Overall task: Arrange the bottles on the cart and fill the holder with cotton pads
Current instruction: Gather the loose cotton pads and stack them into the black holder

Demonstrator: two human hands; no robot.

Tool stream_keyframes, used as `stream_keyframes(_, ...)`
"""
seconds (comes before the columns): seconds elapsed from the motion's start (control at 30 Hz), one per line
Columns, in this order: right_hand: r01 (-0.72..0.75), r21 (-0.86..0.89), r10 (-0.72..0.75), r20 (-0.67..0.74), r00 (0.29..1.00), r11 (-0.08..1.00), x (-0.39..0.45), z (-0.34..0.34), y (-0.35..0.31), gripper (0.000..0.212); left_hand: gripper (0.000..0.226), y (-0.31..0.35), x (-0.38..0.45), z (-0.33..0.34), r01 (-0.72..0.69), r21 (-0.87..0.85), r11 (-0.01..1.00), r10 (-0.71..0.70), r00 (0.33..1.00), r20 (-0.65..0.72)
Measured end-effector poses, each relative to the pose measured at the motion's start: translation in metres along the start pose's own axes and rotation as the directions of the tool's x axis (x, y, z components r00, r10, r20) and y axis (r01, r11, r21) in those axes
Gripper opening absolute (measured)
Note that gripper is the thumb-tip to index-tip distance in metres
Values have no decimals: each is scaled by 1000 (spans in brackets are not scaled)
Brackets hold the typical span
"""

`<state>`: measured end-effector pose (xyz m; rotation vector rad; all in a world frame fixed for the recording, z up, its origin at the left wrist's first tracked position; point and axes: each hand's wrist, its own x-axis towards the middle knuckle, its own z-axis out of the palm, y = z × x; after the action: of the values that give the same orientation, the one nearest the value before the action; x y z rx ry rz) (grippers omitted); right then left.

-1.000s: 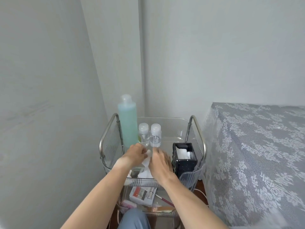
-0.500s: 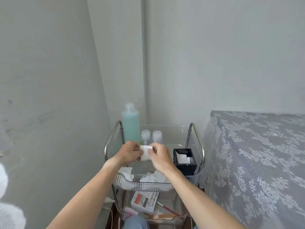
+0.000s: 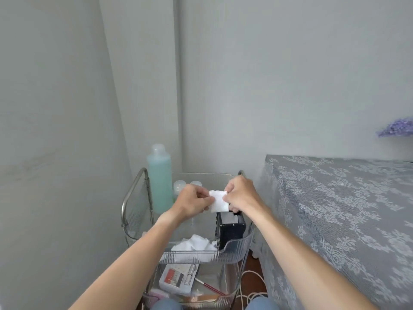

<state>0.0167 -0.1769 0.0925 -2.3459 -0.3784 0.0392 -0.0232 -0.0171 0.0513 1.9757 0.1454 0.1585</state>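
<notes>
Both hands, left hand (image 3: 192,201) and right hand (image 3: 240,194), pinch 1 square white cotton pad (image 3: 219,202) just above the black box holder (image 3: 230,227); next, lower it in squarely.

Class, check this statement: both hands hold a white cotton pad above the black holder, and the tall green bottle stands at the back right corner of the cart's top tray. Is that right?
One detail is wrong. The head view shows the tall green bottle at the back left corner of the top tray, not the right. The rest stands: the left hand and right hand hold a white cotton pad above the black holder.
</notes>
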Motion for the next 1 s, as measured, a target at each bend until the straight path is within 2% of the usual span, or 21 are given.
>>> stream_keyframes(0.17, -72, -139, 78, 43, 996, 988, -7, -5, 12, 15, 30, 2, 7, 27, -17, 254, 967, 19, 1000, -6)
stream_keyframes(0.27, -84, -214, 96, 43, 994, 973, -9, -5, 16, 17, 31, -1, 10, 37, -33, 341, 940, 31, 999, 10)
stream_keyframes(0.37, -79, -282, 96, 47, 994, 956, -11, -1, 16, 17, 12, -4, 14, 43, 7, 386, 923, -12, 1000, 12)
stream_keyframes(0.43, -52, -335, 76, 57, 995, 941, -10, 2, 13, 19, 27, -8, 17, 46, 44, 373, 927, -48, 999, 1)
stream_keyframes(0.5, -19, -386, 39, 44, 998, 922, -9, 6, 11, 28, 33, -10, 19, 47, 65, 331, 941, -68, 998, -3)
stream_keyframes(0.6, 9, -439, -6, 7, 1000, 898, -10, 13, 9, 26, 32, -12, 22, 49, 93, 291, 952, -96, 995, -4)
stream_keyframes(0.8, -15, -433, 14, -5, 1000, 901, -10, 21, 6, 31, 30, -17, 29, 52, 81, 301, 950, -76, 997, -26)
stream_keyframes(0.93, -15, -420, 19, 5, 1000, 907, -8, 19, 5, 21, 13, -23, 27, 50, 55, 191, 980, -50, 998, -31)
stream_keyframes(1.0, -37, -389, 49, 22, 999, 920, -7, 16, 4, 17, 12, -24, 24, 47, 77, 119, 990, -74, 997, -25)
